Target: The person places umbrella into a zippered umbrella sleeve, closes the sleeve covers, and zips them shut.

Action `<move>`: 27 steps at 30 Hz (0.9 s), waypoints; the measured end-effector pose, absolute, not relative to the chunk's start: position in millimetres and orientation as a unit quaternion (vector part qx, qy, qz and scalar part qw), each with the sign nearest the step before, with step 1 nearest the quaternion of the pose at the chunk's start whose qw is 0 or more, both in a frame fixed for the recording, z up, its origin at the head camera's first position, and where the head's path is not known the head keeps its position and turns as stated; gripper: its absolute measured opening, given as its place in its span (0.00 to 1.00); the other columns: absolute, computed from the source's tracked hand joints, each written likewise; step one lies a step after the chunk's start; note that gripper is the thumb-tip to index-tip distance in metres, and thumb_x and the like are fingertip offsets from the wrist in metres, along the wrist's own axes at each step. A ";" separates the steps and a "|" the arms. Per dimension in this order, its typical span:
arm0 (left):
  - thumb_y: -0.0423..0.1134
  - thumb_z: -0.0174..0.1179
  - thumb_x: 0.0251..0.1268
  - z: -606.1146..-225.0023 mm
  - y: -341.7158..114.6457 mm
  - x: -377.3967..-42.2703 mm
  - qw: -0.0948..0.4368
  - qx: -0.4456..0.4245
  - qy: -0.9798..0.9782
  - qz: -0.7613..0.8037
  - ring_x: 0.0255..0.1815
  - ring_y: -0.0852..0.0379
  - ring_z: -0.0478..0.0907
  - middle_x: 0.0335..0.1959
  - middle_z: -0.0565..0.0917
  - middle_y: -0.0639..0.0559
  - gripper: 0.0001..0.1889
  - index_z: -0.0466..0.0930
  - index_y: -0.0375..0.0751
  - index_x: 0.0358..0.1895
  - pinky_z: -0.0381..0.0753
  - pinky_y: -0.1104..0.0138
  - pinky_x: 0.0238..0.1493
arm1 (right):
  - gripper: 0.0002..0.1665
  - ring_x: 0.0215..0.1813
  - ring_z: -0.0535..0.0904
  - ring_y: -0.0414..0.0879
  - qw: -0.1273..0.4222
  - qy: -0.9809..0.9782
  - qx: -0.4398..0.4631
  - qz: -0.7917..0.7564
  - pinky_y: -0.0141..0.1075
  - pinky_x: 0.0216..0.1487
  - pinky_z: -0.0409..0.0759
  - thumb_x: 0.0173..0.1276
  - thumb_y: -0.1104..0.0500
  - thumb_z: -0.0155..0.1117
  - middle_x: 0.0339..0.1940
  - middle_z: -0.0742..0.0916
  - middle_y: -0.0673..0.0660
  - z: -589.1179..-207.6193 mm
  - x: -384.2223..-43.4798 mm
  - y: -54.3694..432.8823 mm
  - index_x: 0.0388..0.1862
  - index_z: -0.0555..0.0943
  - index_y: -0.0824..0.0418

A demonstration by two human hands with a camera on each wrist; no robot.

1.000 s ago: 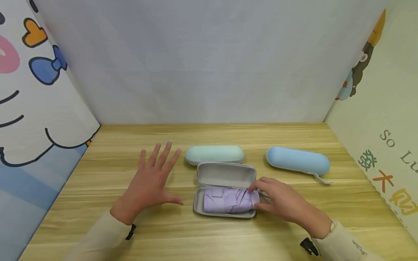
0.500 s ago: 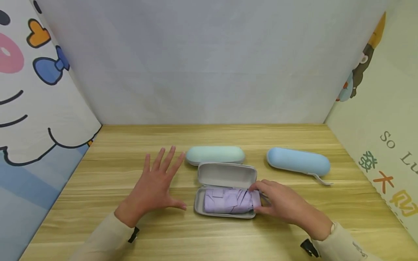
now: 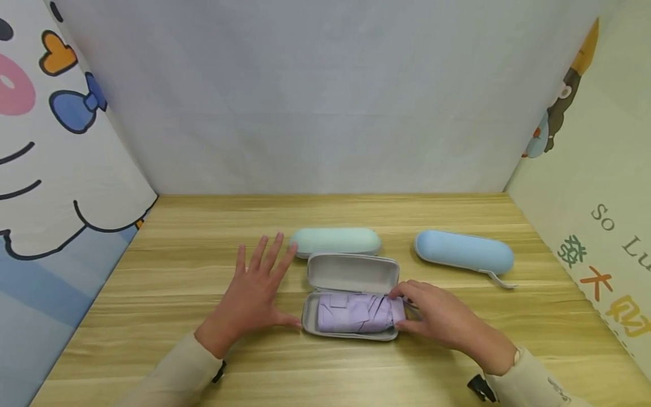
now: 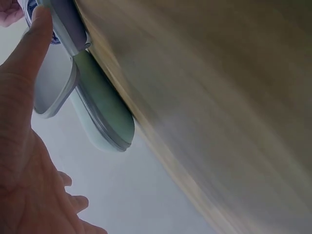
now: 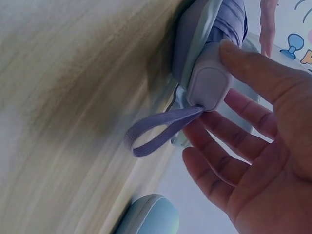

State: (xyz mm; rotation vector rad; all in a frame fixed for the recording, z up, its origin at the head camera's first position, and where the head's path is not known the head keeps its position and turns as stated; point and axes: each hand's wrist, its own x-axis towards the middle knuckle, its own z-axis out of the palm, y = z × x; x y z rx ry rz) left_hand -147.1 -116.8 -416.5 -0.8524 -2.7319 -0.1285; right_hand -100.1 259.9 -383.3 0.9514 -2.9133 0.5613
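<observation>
A folded lilac umbrella [image 3: 351, 314] lies in an open case with a grey lining [image 3: 311, 330], its lid [image 3: 353, 272] tipped back. My right hand [image 3: 442, 316] pinches the umbrella's handle [image 5: 213, 85] between thumb and fingers at the case's right end. From that handle a wrist strap [image 5: 151, 139] loops out over the table. My left hand [image 3: 254, 297] is spread, fingers straight, with the thumb tip right at the case's left end. In the left wrist view that thumb [image 4: 36, 36] overlaps the case's rim.
Behind the lid lies a closed mint-green case [image 3: 335, 240]. A closed light-blue case [image 3: 464, 251] with a small strap [image 3: 500, 280] lies at the right. A white cloth [image 3: 325, 113] hangs at the back of the wooden table [image 3: 325, 373], with printed cloths at both sides.
My left hand has moved right, bringing its thumb up to the case's left end. The right hand stays at the umbrella's handle, and the case and umbrella look unmoved.
</observation>
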 end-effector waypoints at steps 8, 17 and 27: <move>0.87 0.68 0.27 -417.5 -111.2 -146.8 0.146 -0.290 -0.945 -0.030 0.83 0.34 0.37 0.84 0.43 0.36 0.80 0.42 0.46 0.85 0.42 0.28 0.72 | 0.25 0.47 0.84 0.45 0.018 -0.927 0.311 0.209 0.46 0.48 0.84 0.57 0.55 0.83 0.48 0.87 0.50 -386.5 -99.7 258.0 0.51 0.81 0.54; 0.88 0.66 0.27 -417.7 -108.4 -143.1 0.136 -0.292 -0.947 -0.020 0.83 0.32 0.40 0.85 0.43 0.37 0.79 0.45 0.45 0.85 0.43 0.28 0.72 | 0.24 0.43 0.80 0.41 -0.008 -0.928 0.302 0.216 0.41 0.45 0.82 0.58 0.55 0.83 0.42 0.85 0.47 -395.8 -101.5 241.3 0.49 0.81 0.55; 0.86 0.66 0.33 -401.0 -121.1 -149.5 0.139 -0.281 -0.949 -0.042 0.82 0.30 0.44 0.84 0.43 0.37 0.77 0.44 0.46 0.85 0.44 0.28 0.72 | 0.23 0.35 0.80 0.39 -0.092 -0.914 0.274 0.285 0.36 0.38 0.81 0.60 0.52 0.81 0.36 0.85 0.46 -380.7 -100.8 265.2 0.46 0.77 0.57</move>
